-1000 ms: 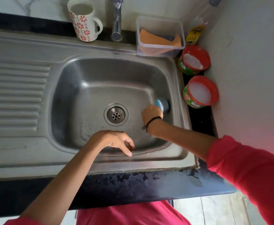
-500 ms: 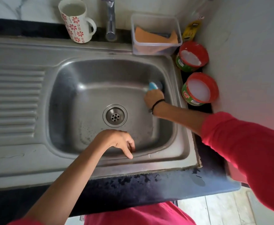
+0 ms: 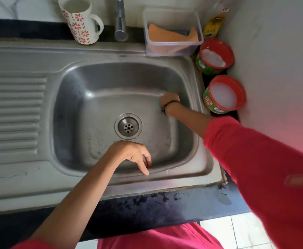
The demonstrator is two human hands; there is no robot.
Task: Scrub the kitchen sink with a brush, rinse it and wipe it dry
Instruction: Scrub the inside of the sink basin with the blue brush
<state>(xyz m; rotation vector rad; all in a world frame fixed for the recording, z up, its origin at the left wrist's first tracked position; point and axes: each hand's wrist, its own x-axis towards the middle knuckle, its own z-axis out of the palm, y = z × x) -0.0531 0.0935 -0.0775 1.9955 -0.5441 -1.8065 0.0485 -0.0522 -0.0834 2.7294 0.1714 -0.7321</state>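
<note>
**Scrubbing the far right corner of the basin**

Step in hand, as judged: the scrub, first of three. No water ran from the tap (image 3: 120, 20) and the basin (image 3: 78, 112) looked mostly dry, with specks near the front wall.

Right hand (image 3: 168, 100) was deep in the basin at the far right corner, where floor meets back wall. Fingers were turned away from the camera. A sliver of blue showed at the hand's left edge, likely the brush (image 3: 158, 104), but it was motion-blurred and almost wholly hidden. Whether the fingers were wrapped round it, I could not tell for certain.

Left hand (image 3: 131, 155) hung over the front rim, fingers loosely bent, forefinger pointing down onto the rim. It held nothing.

Drain (image 3: 128, 126) sat between the two hands, which were well apart.

Nearby: a flowered mug (image 3: 78, 20) left of the tap; a clear tub (image 3: 172, 31) holding an orange cloth (image 3: 172, 35); two red-rimmed soap pots (image 3: 214, 56) (image 3: 224, 94) along the right wall.

Next move, as judged: work the brush along the back wall and the left side, keeping the bristles pressed flat. Rinse and wipe were not yet begun; the cloth lay within reach for drying.
</note>
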